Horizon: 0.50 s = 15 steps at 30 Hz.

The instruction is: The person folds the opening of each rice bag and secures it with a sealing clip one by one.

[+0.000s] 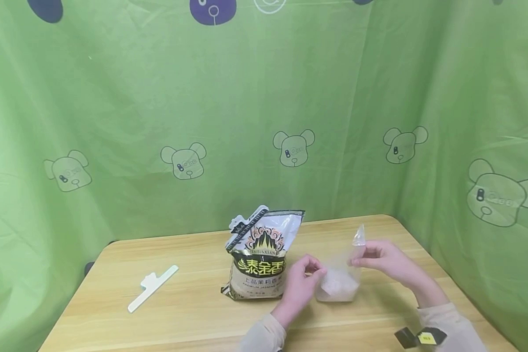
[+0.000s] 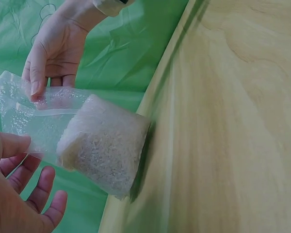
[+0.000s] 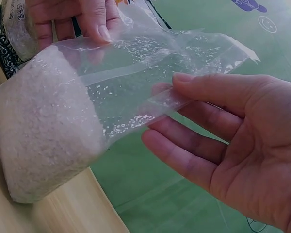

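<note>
A clear plastic bag of white rice [image 1: 338,285] stands on the table, its lower part full and its upper part loose and see-through. My left hand [image 1: 302,285] pinches one side edge of the bag's upper part between thumb and index finger. On the opposite edge my right hand [image 1: 385,261] pinches the film the same way, as the right wrist view shows. Grains cling inside the clear upper film [image 3: 131,73]. Just left of my left hand stands a large printed rice bag [image 1: 259,274], its folded top corner held by a white and black sealing clip [image 1: 246,227].
A pale sealing clip [image 1: 153,288] lies at the left of the wooden table [image 1: 180,327]. Green curtains [image 1: 229,98] with bear-head prints hang behind and at both sides. A small black and yellow item [image 1: 427,337] shows by the right sleeve.
</note>
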### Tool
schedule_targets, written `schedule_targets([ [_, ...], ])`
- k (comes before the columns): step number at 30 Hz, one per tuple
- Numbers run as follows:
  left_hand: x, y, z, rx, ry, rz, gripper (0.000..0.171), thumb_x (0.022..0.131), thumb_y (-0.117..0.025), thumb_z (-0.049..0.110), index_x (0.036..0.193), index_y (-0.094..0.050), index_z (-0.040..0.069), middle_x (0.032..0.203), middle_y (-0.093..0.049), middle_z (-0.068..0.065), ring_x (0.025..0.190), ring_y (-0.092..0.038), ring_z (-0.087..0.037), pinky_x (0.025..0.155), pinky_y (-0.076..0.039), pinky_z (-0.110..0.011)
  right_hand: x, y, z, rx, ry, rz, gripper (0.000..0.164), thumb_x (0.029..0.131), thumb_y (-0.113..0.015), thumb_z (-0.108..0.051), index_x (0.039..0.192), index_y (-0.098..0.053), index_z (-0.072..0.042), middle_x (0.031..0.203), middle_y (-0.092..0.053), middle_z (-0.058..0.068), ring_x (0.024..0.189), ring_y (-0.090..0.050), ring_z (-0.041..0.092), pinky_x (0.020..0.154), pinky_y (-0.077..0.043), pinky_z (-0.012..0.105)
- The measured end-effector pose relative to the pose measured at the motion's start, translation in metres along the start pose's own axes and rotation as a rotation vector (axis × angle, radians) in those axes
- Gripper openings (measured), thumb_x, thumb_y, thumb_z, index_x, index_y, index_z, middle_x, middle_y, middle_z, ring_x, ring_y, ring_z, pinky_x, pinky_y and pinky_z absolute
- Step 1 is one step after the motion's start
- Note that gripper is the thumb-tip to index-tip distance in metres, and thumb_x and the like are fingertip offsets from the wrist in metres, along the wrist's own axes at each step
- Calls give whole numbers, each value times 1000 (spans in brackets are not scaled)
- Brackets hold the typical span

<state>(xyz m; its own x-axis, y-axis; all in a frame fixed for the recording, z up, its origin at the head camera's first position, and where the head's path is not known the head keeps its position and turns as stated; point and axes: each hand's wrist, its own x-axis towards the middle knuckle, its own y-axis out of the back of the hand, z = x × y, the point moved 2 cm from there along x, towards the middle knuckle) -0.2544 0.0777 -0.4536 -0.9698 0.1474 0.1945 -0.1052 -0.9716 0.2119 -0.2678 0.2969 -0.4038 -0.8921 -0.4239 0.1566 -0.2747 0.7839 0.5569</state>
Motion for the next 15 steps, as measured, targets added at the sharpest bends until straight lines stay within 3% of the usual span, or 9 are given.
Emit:
schedule_targets([
  [15,-1,-2,-5,-9,23,14,6,79,-65,20,81,-60,20,82,-62,11,81,-55,-1,73,-46,-16,0,0,3,-17,28,-56,13,84,-61,-21,92,-62,-10,95,-66,5,90,-62,7,78,-50,21],
])
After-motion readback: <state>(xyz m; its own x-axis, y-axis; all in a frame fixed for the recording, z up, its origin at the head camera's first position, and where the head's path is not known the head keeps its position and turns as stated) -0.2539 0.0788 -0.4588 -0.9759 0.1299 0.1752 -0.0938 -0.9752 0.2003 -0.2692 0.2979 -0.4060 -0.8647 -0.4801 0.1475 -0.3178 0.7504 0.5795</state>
